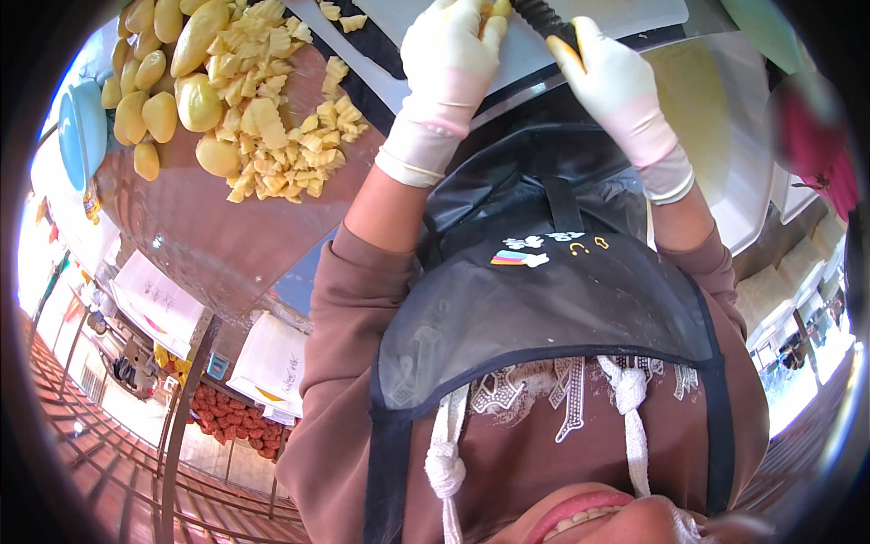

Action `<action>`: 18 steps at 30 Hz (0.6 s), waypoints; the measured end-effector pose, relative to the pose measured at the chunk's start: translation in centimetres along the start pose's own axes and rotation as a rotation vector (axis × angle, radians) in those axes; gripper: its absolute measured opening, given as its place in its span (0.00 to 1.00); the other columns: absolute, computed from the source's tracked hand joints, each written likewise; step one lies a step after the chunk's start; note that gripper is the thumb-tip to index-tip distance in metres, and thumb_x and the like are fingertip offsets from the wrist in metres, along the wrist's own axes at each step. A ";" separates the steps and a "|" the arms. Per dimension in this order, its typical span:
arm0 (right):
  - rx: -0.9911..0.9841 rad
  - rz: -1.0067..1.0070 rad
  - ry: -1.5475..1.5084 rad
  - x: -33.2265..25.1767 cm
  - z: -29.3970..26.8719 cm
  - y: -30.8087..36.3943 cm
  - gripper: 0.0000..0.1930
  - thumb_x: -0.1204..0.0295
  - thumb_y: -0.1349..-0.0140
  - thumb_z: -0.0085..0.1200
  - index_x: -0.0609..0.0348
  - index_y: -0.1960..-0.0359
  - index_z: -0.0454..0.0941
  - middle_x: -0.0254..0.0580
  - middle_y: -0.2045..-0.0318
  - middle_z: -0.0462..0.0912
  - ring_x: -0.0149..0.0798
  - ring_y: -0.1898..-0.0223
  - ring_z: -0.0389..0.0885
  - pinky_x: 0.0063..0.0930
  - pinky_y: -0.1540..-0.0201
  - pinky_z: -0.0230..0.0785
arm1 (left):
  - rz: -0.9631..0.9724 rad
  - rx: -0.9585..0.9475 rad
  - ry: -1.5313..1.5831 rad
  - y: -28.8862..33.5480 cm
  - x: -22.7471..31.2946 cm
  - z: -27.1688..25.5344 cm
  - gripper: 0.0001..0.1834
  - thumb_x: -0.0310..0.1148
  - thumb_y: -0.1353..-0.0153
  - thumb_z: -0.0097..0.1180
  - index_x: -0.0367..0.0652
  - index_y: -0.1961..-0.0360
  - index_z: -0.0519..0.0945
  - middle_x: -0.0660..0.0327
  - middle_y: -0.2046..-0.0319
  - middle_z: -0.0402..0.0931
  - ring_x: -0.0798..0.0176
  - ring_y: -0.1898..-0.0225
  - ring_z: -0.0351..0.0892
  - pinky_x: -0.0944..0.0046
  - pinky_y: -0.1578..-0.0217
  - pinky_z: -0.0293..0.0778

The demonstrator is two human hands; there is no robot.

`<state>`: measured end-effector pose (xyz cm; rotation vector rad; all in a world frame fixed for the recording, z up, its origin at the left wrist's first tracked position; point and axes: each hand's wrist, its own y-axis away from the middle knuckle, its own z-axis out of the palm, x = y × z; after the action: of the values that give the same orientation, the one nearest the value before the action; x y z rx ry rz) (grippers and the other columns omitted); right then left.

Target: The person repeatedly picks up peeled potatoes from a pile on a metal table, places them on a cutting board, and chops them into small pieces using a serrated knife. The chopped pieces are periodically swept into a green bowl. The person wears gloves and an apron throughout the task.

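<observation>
My left hand [450,59], in a whitish glove, is closed at the top edge around a peeled yellow potato piece [499,8], most of it out of view. My gloved right hand [609,86] is closed at a dark tool with a ridged, wavy surface [540,16]; its full shape is cut off. Yellow stains mark the fingertips. Beneath both hands lies a white cutting board [521,63]. To the left, chunky cut potato pieces [272,127] are heaped beside several whole peeled potatoes [198,104].
The potatoes rest on a brownish tabletop [181,231]. A light-blue basin [83,127] stands at the far left. At right is a large white tub [748,186] with something yellowish inside. Lower left, red mesh sacks [237,422] and white cartons [272,363] sit beyond a metal rail [186,399].
</observation>
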<state>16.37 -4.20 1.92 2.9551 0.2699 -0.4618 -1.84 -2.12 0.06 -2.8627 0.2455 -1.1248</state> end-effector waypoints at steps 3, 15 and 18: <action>0.125 -0.093 0.040 1.0 -0.9 -0.2 0.13 0.59 0.35 0.54 0.56 0.59 0.75 0.49 0.75 0.82 0.51 0.72 0.82 0.38 0.73 0.72 | 0.045 0.010 0.060 -0.2 -0.2 -0.7 0.07 0.32 0.44 0.59 0.40 0.67 0.79 0.53 0.73 0.76 0.47 0.68 0.77 0.54 0.67 0.73; 0.164 -0.294 0.246 -0.7 -0.1 0.2 0.11 0.62 0.36 0.56 0.54 0.65 0.71 0.40 0.84 0.77 0.42 0.81 0.80 0.32 0.80 0.70 | -0.010 0.104 0.041 1.9 -0.5 -1.7 0.05 0.28 0.45 0.57 0.39 0.68 0.78 0.51 0.74 0.75 0.48 0.69 0.77 0.55 0.67 0.73; 0.115 -0.257 0.326 -1.2 1.0 0.3 0.12 0.62 0.36 0.54 0.54 0.67 0.68 0.40 0.82 0.78 0.43 0.80 0.81 0.32 0.80 0.72 | -0.042 0.093 0.039 1.8 -0.2 -1.3 0.06 0.30 0.46 0.58 0.39 0.70 0.77 0.51 0.74 0.75 0.47 0.69 0.77 0.54 0.67 0.73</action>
<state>15.07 -4.87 1.39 3.1117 0.6858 -0.0166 -3.04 -3.86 0.68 -2.7795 0.1322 -1.1673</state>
